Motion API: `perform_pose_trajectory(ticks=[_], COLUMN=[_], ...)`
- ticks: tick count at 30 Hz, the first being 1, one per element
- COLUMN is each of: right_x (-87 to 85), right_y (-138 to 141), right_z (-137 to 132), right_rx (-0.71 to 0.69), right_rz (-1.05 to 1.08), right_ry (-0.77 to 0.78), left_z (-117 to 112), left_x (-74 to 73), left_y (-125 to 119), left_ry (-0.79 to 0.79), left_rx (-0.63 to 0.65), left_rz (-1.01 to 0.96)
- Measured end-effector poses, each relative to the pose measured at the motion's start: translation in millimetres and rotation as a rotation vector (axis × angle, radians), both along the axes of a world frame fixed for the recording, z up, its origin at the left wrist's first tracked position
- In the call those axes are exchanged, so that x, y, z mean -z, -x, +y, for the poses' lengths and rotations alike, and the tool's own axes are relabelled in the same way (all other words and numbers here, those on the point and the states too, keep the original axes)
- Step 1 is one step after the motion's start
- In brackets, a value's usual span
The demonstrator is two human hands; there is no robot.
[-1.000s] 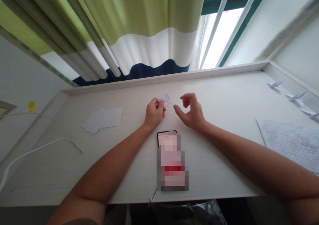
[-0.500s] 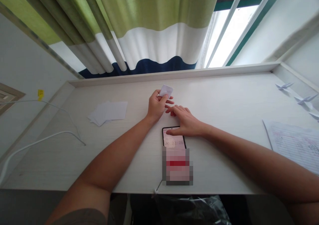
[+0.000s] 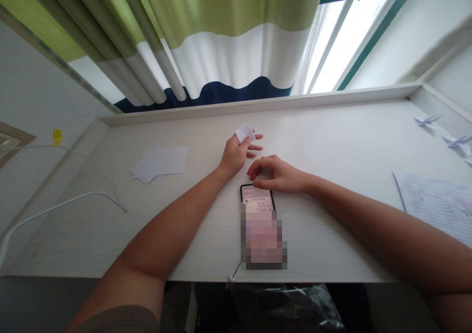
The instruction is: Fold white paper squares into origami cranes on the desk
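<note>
L hand point(image 3: 235, 155), centre of frame, pinches a small folded paper point(image 3: 245, 132) btw thumb and forefinger. Its other fingers stick out loose toward the right, and the paper is held just above the desk point(image 3: 332, 141). R hand point(image 3: 279, 175) sits just right of and below it, palm down, fingers curled in loosely w/ nothing gripped. Its thumb tip rests at the top edge of the phone point(image 3: 257, 199), fingertips at the desk just above it. Phone lies flat, screen up and lit, lower-centre; its lower part is blurred out. Hands are close, can't tell if they touch.

Left of centre is a loose stack of white paper squares point(image 3: 161, 162), well apart from both hands. Far left, a white cable point(image 3: 62, 204) loops over the desk. At the right edge are paper cranes point(image 3: 427, 120) near the back rim, and a lined sheet point(image 3: 438, 206) w/ handwriting lower down. Striped curtain point(image 3: 221, 43) hangs across the top of frame.
</note>
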State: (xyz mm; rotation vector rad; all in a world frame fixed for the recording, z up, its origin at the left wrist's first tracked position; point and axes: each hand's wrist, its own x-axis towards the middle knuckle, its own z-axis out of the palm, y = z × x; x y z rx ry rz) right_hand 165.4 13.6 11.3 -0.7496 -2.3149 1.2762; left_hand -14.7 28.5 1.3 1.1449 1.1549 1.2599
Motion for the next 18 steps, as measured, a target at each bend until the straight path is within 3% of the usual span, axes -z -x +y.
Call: perform_pose_trajectory(ticks=[14,18], right_x=[5.8,5.4], right_y=[0.9,2.9], right_z=[2.8,0.6], right_rx=[0.001,-0.017], right_rz=[0.003,0.052], right_ry=[-0.071,-0.003], left_z=[-0.6,-0.4], left_x=[-0.7,-2.1], left_y=[0.8,1.1], left_ry=[0.014,0.031], left_rx=[0.009,-0.002], left_rz=[0.020,0.007])
